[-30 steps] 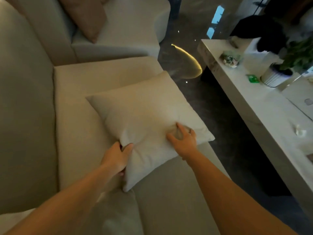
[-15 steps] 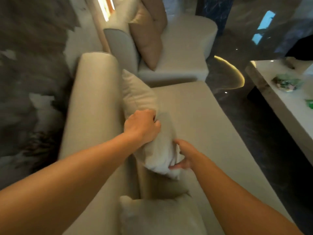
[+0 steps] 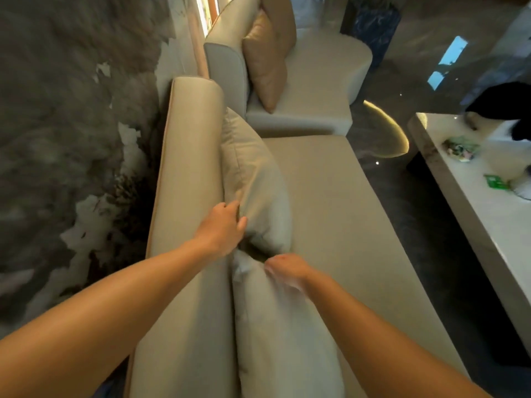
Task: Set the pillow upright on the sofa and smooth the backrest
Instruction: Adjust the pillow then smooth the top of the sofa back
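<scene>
Pillow [image 3: 253, 179]: cream, standing on edge on the sofa seat [image 3: 339, 225], its back against the backrest [image 3: 189, 168]. Left hand [image 3: 222, 228]: fingers curled onto the pillow's near top edge, thumb pressed on its front. Right hand [image 3: 287, 268]: loosely closed at the pillow's lower near corner, touching a second cream cushion [image 3: 281, 326] (grip blurred; hold cannot be told). Tan cushion [image 3: 267, 58]: upright on the neighbouring seat. Counter [image 3: 474, 214]: pale, well apart to the right.

Beige pillow [image 3: 253, 182] stands upright against the sofa's backrest [image 3: 189, 168].
</scene>
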A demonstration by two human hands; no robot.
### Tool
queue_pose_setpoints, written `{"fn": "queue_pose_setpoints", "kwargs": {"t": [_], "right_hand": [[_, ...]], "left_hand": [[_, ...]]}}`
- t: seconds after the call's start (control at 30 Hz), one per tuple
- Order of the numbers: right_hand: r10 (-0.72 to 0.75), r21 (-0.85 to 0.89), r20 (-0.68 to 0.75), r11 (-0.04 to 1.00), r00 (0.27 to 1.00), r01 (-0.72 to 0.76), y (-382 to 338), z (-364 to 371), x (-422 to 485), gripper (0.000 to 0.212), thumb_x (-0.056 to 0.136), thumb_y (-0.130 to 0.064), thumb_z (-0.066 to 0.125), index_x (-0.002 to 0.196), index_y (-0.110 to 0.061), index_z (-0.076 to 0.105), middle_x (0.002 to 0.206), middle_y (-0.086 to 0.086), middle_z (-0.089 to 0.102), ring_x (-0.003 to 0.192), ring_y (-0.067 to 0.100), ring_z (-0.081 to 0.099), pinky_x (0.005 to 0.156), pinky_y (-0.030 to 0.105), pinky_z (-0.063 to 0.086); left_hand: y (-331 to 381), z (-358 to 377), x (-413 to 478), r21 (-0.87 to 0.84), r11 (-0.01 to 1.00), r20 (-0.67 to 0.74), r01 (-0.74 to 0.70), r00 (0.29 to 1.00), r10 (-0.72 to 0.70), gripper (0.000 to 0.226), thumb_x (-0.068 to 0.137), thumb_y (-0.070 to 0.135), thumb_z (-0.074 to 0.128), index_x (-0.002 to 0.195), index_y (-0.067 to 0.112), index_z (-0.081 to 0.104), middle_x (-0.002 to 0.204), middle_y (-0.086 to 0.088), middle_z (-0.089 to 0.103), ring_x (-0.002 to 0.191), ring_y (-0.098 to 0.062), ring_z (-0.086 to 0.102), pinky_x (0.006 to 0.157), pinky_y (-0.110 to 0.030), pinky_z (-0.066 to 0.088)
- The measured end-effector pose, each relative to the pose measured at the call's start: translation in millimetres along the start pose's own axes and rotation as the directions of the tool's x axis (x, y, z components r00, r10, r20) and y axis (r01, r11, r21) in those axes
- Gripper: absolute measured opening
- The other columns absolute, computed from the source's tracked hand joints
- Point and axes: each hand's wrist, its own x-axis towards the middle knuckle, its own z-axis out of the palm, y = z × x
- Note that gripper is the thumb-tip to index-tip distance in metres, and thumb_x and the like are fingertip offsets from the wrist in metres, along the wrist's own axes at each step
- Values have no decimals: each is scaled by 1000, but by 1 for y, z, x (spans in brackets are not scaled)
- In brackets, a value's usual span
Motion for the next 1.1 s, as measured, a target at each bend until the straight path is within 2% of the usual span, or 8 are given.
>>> {"fn": "queue_pose_setpoints", "kwargs": {"t": [0.13,0.27,0.37,0.5,0.57,0.67,0.8,1.1], "right_hand": [[-105,-228,-30,969,994,95,57,13,-59,53,96,-31,47,146,-15,40,150,10,44,130,30,49,107,38,42],[-116,-315,77,939,990,134,105,17,-143,62,93,-27,55,150,-24,32,152,10,41,128,24,50,101,30,42],[30,-308,256,950,966,52,140,25,-224,54,97,-22,52,148,-21,37,144,10,50,125,25,53,90,31,47],[86,-315,240,949,967,-6,189,34,-303,37,99,-16,48,134,-7,55,133,11,57,129,27,49,71,19,50],[93,-360,197,933,976,-16,215,46,-327,36,99,-17,46,131,-6,57,131,11,59,128,29,50,82,21,47],[72,-362,155,932,985,-11,260,78,-350,37,98,-27,47,132,-15,59,136,9,59,126,27,53,100,28,42],[-259,-655,-86,742,962,141,323,126,-365,47,98,-47,26,139,-33,46,146,0,49,134,26,41,113,45,28],[-448,-757,-265,645,854,104,357,153,-362,75,84,-70,1,150,-40,21,156,-5,33,145,27,23,119,55,4]], "left_hand": [[1,5,-88,238,969,33,63,997,-73,33,89,28,53,111,8,68,119,-20,62,113,-39,56,95,-43,49],[10,27,-217,408,897,60,169,976,-211,33,89,23,51,110,4,66,118,-20,58,113,-39,52,93,-43,47],[25,53,-321,450,854,82,262,940,-332,36,87,23,54,116,3,59,119,-19,53,113,-39,47,93,-43,45],[49,84,-409,501,841,194,205,920,-340,39,87,27,53,121,6,52,125,-18,47,114,-38,41,98,-43,41],[60,91,-434,506,844,201,177,928,-315,42,87,27,52,123,6,49,129,-19,45,116,-39,39,100,-46,41],[64,98,-464,455,868,212,201,922,-324,54,92,33,46,142,15,35,151,-17,25,128,-45,27,102,-56,36],[45,126,-504,301,892,149,336,908,-392,55,98,47,21,150,46,1,163,6,-15,141,-53,-13,110,-73,10],[8,180,-522,-15,882,-238,471,855,-461,67,77,77,15,141,60,2,163,9,-10,142,-50,-13,104,-74,19]]}}
